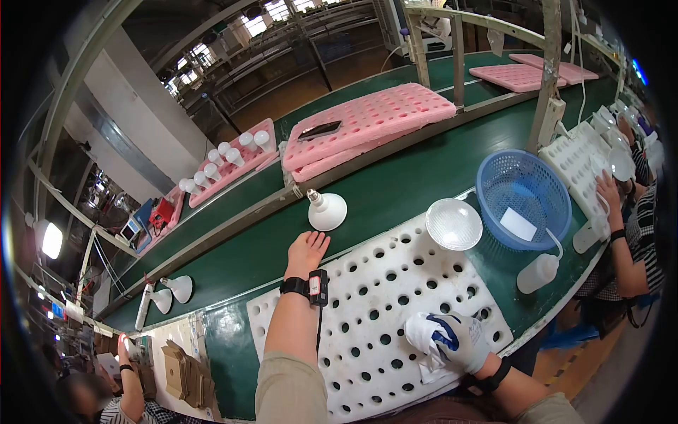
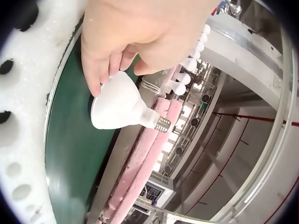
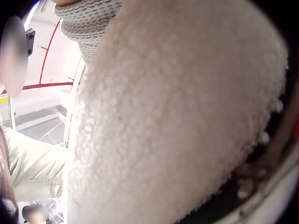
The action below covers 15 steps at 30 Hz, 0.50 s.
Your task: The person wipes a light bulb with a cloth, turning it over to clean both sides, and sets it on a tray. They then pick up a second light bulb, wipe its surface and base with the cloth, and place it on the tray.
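My bare left hand (image 1: 308, 253) reaches over the green belt, fingers extended right at the rim of a white reflector bulb (image 1: 327, 213). In the left wrist view, that bulb (image 2: 120, 105) lies under the fingertips (image 2: 95, 87), its metal screw base pointing away from the hand. Wearing a white and blue glove, my right hand (image 1: 459, 340) holds a bunched white cloth (image 1: 426, 339) over the near right part of the white foam tray (image 1: 381, 297). White fabric (image 3: 177, 112) fills most of the right wrist view and hides the fingers there.
A reflector bulb (image 1: 454, 224) lies face up at the tray's far edge. Beside it stand a blue basket (image 1: 522, 166) and a squeeze bottle (image 1: 538, 274). Pink foam trays (image 1: 374, 120) and small bulbs (image 1: 235, 157) sit beyond the rail. Other people work at both sides.
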Available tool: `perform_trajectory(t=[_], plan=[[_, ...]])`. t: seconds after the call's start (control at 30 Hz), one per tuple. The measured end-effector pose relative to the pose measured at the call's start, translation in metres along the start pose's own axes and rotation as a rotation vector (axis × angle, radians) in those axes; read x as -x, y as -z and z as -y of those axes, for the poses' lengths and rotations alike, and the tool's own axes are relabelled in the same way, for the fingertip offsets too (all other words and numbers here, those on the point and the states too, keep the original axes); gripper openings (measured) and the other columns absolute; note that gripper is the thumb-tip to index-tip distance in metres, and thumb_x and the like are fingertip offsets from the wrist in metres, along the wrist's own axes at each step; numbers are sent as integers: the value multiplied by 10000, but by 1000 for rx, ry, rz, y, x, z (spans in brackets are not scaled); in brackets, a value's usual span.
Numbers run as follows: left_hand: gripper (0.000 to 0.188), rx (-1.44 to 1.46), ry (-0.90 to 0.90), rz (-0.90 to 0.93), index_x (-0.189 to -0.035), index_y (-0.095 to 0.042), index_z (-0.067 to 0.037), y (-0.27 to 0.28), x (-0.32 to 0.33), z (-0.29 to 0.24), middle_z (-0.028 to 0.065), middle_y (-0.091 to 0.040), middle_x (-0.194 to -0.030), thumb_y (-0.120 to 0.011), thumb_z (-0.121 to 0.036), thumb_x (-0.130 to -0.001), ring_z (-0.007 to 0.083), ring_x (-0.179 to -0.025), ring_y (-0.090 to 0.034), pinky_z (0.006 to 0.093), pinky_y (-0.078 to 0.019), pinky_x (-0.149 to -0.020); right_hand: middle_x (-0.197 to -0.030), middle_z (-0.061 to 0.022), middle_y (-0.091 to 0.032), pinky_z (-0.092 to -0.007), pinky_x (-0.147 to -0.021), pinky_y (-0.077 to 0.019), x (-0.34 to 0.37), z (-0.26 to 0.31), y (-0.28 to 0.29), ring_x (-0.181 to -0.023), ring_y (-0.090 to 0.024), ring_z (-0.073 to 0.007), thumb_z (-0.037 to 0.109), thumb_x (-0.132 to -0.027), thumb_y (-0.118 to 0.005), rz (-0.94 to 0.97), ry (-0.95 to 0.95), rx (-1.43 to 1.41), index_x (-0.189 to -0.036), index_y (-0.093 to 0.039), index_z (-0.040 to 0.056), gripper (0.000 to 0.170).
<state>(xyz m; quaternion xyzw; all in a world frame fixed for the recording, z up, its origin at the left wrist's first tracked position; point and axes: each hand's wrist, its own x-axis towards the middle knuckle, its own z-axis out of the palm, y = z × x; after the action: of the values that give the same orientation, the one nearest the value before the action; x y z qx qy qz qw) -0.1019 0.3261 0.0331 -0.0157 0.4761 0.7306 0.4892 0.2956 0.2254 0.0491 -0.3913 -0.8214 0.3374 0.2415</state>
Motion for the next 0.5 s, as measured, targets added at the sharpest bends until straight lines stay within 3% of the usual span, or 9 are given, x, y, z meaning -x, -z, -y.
perform_trajectory(t=[0.03,0.07,0.1,0.17,0.2,0.33,0.43,0.47,0.5], plan=[[345,-35,-27,-109,-1284,-401,34,-6,5,0,203,-352,-1429,-458,-45,-953,316,-1307,-406,493,-393,-1090,-896,-158,-656,-427,-666,-504,0,-2,-1,-768,-631,-364,245,-740,-660,0,-1,-1,-1101,-632,55,409],[666,-303,-93,1,-1450,-286,-14,4,0,1,195,-273,-1492,-603,-196,-892,303,-1339,-372,452,-374,-1087,-898,-153,-656,-427,-664,-504,0,-5,-4,-765,-631,-361,250,-739,-661,-1,15,-29,-1104,-632,57,414],[666,-302,-91,2,-1450,-286,-14,2,-6,2,195,-273,-1492,-603,-196,-892,303,-1339,-372,452,-374,-1087,-901,-149,-656,-428,-662,-504,0,-8,-5,-762,-631,-358,256,-738,-662,-2,31,-55,-1107,-633,58,419],[836,-1080,-508,-224,-1471,-284,-40,-10,-17,1,205,-266,-1497,-706,-311,-802,329,-1343,-366,444,-334,-1100,-894,-148,-654,-425,-662,-504,1,-9,-6,-762,-632,-354,245,-726,-677,-4,32,-48,-1100,-636,60,419],[926,-1138,-621,-211,-1469,-314,-59,-13,-21,0,210,-300,-1483,-750,-417,-735,357,-1336,-372,432,-306,-1105,-890,-149,-653,-423,-661,-503,1,-9,-6,-760,-633,-352,238,-722,-685,7,37,-31,-1098,-637,60,419],[833,-1281,-779,-155,-1407,-443,-92,-34,-52,-12,227,-438,-1398,-711,-519,-743,382,-1304,-412,432,-323,-1085,-869,-145,-649,-413,-661,-503,0,-9,-4,-750,-634,-340,211,-711,-702,0,62,-59,-1097,-647,61,418],[551,-1389,-743,-289,-1106,-680,-67,-50,-55,-19,216,-622,-1144,-697,-496,-760,373,-1107,-558,460,-396,-981,-857,-140,-646,-401,-673,-505,1,-8,-3,-746,-634,-334,201,-701,-703,42,17,-61,-1101,-655,60,427],[435,-1455,-893,-393,-940,-705,-43,-48,-62,-15,200,-647,-1024,-678,-450,-789,362,-951,-598,466,-447,-855,-851,-131,-644,-411,-658,-503,0,-9,-3,-740,-633,-329,230,-725,-699,38,37,-58,-1109,-649,71,419],[435,-1457,-890,-388,-940,-705,-43,-48,-61,-15,200,-647,-1024,-678,-450,-789,362,-951,-598,466,-447,-855,-845,-122,-642,-421,-643,-500,1,-9,-3,-735,-633,-325,259,-749,-694,37,57,-57,-1117,-644,83,411]])
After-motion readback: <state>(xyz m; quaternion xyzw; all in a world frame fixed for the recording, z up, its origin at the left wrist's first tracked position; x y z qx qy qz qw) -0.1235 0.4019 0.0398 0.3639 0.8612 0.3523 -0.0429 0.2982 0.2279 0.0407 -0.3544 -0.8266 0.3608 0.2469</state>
